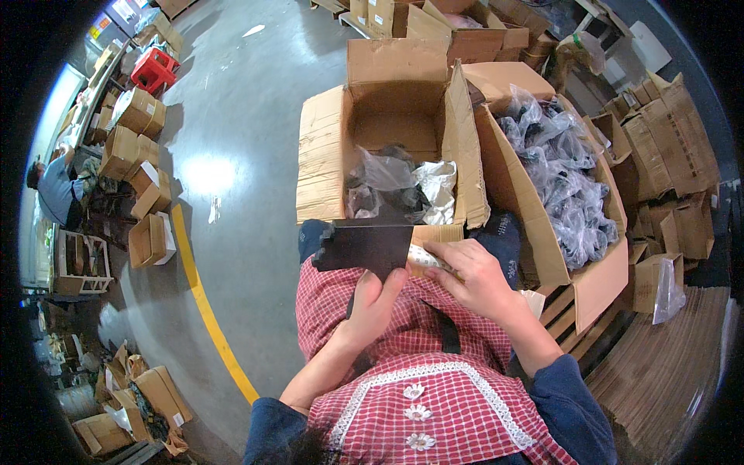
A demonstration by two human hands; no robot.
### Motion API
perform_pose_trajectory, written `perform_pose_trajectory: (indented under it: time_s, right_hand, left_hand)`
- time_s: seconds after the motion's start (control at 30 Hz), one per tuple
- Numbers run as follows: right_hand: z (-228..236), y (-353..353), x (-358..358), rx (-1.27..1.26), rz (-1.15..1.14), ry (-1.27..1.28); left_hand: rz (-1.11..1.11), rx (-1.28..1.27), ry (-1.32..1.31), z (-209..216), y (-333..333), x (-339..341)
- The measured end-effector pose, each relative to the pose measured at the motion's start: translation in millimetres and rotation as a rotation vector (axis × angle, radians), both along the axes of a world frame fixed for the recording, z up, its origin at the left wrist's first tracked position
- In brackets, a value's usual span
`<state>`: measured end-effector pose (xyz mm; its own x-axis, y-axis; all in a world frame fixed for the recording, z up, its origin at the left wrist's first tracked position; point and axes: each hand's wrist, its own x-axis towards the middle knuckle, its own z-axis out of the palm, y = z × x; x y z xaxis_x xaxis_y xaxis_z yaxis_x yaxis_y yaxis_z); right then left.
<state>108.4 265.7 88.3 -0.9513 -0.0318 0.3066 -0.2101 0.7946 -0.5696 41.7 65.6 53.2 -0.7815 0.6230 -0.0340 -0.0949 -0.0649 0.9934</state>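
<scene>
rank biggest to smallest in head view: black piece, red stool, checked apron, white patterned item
1. Checked apron
2. Black piece
3. Red stool, though farther away
4. White patterned item, partly covered by the right hand

Both forearms (535, 333) angle inward, the left hand (373, 304) pointing forward, the right hand's (474, 277) fingers curled.

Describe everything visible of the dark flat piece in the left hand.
The dark flat piece looks nearly black and roughly rectangular, with a straight right end and a notched left one; its exact material is unclear. It lies crosswise above the lap, near the open cardboard box. The left hand holds its near edge, toward the right. Whether the patterned white roll in the right hand touches it is unclear.
</scene>
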Motion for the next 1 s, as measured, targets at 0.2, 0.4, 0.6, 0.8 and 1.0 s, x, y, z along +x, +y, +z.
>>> perform_pose_trajectory:
  time_s: [0.2,0.4,0.6,0.8,1.0]
  right_hand:
    - [-6,3,27,-0.227,-0.156,-0.039]
    - [11,6,37,-0.524,-0.208,-0.378]
    - [-10,6,36,-0.267,-0.092,-0.239]
    - [-3,7,29,-0.182,-0.024,-0.187]
    - [-2,2,33,-0.104,-0.063,-0.178]
  left_hand:
    - [-0.074,-0.014,0.015,0,-4,5]
    - [-0.123,-0.024,0.026,10,-4,9]
    - [0.008,-0.11,0.28,8,1,13]
    - [-0.045,-0.242,0.421,6,-3,20]
    - [-0.105,-0.306,0.405,1,-3,23]
